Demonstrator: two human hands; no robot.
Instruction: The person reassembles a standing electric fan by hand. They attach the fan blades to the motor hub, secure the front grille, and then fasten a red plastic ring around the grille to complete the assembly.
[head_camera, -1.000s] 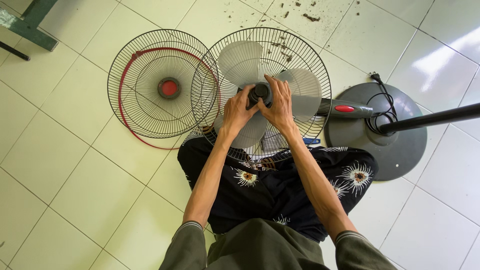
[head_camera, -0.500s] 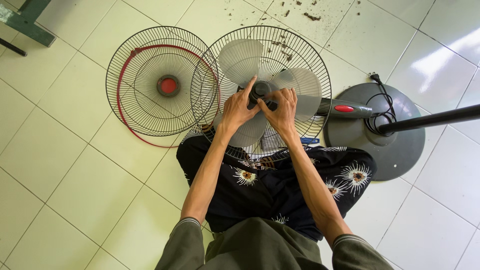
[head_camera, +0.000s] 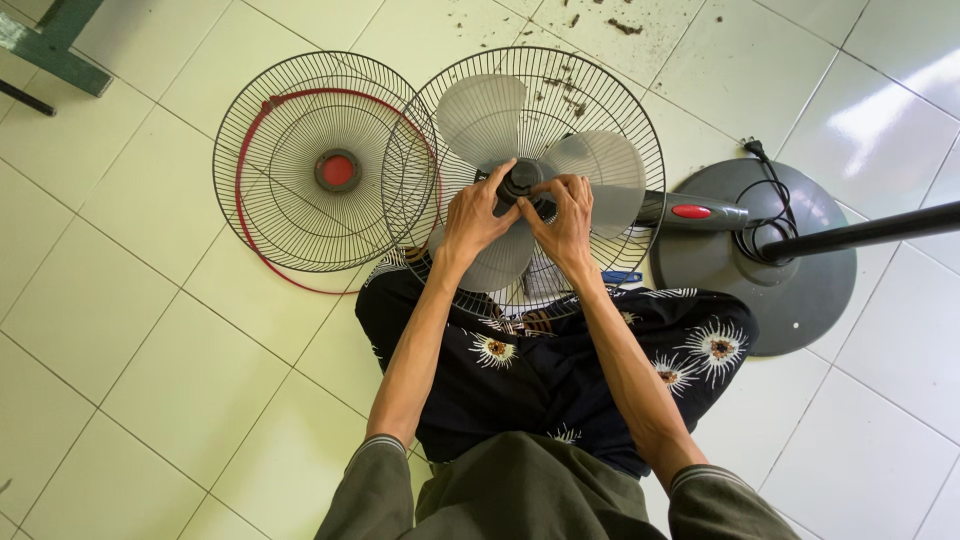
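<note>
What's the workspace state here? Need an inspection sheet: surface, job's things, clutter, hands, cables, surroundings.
Surface: pale tiled floor.
Job's things: fan blade in rear guard; dark hub cap at centre.
Clutter: loose front guard with red rim; dirt specks.
Hands: left hand and right hand both on hub cap.
Cables: black cord with plug on round base.
Surroundings: green furniture leg.

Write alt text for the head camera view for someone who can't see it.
Both hands, left hand and right hand, grip the dark round hub of a grey three-bladed fan in its black wire rear guard. A detached black wire front guard with red rim lies beside it on pale floor tiles.
</note>
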